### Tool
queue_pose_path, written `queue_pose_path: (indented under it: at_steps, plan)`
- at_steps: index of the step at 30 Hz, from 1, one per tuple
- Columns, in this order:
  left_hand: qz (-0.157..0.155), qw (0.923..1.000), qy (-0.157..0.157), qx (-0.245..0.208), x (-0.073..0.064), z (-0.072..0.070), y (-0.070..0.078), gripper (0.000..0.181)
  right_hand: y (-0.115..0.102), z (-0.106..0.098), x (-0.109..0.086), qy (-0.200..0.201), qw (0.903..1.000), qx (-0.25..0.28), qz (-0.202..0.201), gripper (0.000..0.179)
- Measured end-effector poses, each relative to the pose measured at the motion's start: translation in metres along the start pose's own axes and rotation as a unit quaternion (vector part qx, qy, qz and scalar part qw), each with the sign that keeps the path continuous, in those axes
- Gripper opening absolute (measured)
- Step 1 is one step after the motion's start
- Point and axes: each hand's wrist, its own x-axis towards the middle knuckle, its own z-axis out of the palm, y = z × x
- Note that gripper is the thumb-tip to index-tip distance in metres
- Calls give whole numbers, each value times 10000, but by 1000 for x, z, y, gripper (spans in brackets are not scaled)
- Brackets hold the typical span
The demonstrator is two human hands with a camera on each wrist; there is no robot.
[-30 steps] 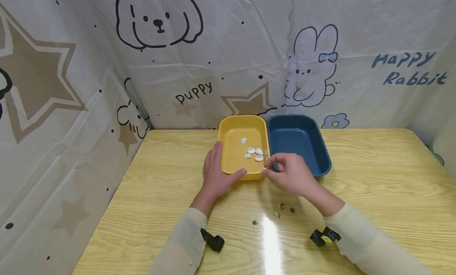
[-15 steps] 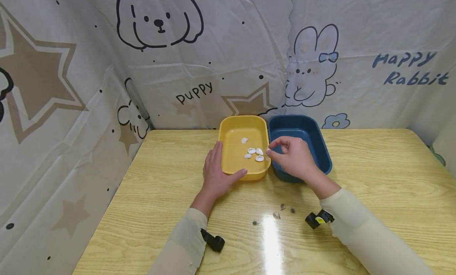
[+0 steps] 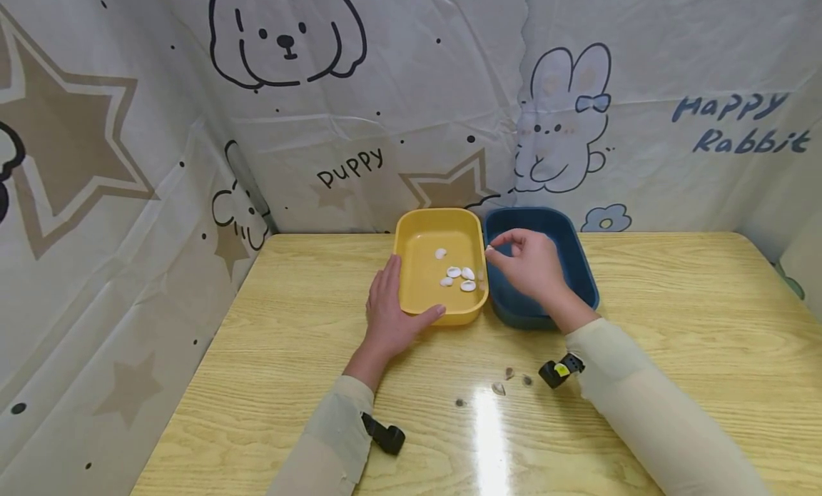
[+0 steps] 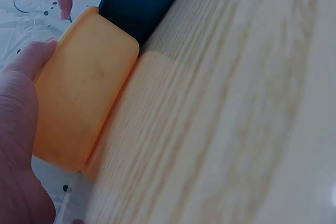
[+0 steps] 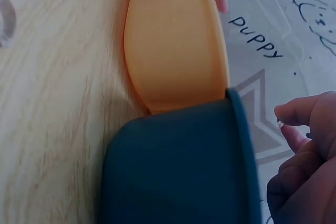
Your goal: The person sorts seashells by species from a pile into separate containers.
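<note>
My right hand pinches a small pale shell between thumb and forefinger, above the left rim of the blue bin, where it meets the yellow bin. Fingertips partly cover this shell. Several white shells lie on the floor of the yellow bin, mostly toward its right side. Around that bin's near left corner rests my left hand, its fingers straight along the left wall and its thumb spread along the front rim. In the left wrist view the thumb touches the yellow rim.
On the wooden table, in front of the bins, lie several small brownish shells. A patterned cloth hangs behind the table and along its left side. The two bins stand side by side near the back edge.
My right hand has moved from the yellow bin's near right corner away from me along the shared rims, still pinching the small shell. My left hand has stayed in place.
</note>
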Motion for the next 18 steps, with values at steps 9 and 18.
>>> queue_pose_path:
  at_steps: [9, 18]
  plan:
    - [12, 10000, 2, 16, 0, 0, -1, 120, 14, 7, 13, 114, 9983, -93, 561, 23]
    - [2, 10000, -10, -3, 0, 0, -1, 120, 28, 11, 18, 260, 9932, -389, 1070, 25]
